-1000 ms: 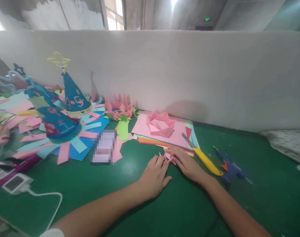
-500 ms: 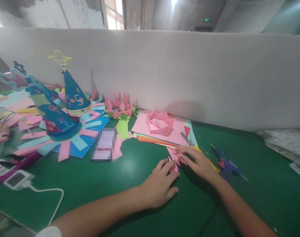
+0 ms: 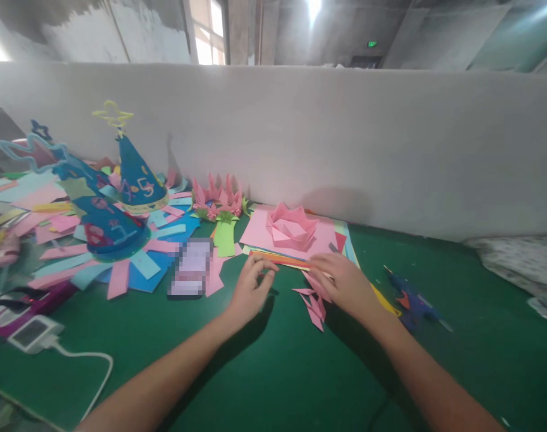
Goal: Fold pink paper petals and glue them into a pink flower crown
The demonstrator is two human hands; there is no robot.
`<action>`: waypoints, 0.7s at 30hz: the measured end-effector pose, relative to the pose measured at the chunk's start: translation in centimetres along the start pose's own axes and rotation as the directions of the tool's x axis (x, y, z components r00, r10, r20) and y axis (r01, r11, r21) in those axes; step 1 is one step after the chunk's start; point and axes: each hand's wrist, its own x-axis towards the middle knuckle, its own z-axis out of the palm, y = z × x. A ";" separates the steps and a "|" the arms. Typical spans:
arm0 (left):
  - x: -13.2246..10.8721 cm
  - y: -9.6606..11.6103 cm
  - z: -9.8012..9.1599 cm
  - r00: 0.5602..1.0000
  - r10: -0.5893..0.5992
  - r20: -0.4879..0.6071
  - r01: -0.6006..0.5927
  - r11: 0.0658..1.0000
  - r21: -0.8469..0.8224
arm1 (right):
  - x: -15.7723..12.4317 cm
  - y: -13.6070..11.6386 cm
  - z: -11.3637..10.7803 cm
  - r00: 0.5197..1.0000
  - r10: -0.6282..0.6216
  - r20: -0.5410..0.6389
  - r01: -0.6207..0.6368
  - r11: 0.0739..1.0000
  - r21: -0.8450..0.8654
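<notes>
My left hand [image 3: 253, 288] is at the front left edge of a stack of coloured paper [image 3: 255, 235], fingers curved with a gap to the thumb, nothing visible in them. Across the stack's front right edge reaches my right hand [image 3: 345, 285], its fingers stretched out and partly hiding a pair of yellow-handled scissors [image 3: 385, 302]. A pink folded paper crown [image 3: 293, 228] rests on top of the stack. Several pink folded paper pieces [image 3: 316, 306] lie on the green table just below my right hand.
Blue cone party hats [image 3: 115, 231] with paper strips fill the left side. Near them are a phone [image 3: 192, 267], a pink flower crown [image 3: 219, 198] and a white device with a cable [image 3: 36, 333]. A blue glue gun [image 3: 417, 303] lies right. A pale wall [image 3: 412, 144] stands behind.
My left hand has left the pink folded pieces and moved up and left to the stack. My right hand has shifted slightly left and up onto the stack's edge. The pink pieces now lie uncovered.
</notes>
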 end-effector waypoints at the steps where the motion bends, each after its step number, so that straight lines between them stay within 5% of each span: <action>1: -0.1 -0.1 0.2 0.999 -0.036 0.005 0.036 0.999 -0.035 | 1.0 0.6 0.0 0.997 0.020 -0.069 -0.020 1.000 -0.005; 4: -0.6 -0.4 0.7 0.994 -0.104 0.035 0.107 0.988 -0.111 | 4.3 2.2 0.9 0.991 0.000 -0.130 -0.008 0.998 -0.063; 10: -1.3 -1.0 0.6 0.981 -0.192 -0.006 0.185 0.954 -0.236 | 8.3 2.4 3.3 0.999 0.022 0.044 -0.010 0.965 -0.263; 15: -0.7 -1.3 0.6 0.943 -0.332 -0.019 0.296 0.866 -0.402 | 8.0 0.9 3.1 0.999 -0.001 0.040 0.009 0.975 -0.222; 21: -0.6 -0.6 0.7 0.830 -0.558 -0.010 0.417 0.633 -0.652 | 5.7 -1.9 2.1 0.997 -0.074 0.001 0.074 0.997 -0.024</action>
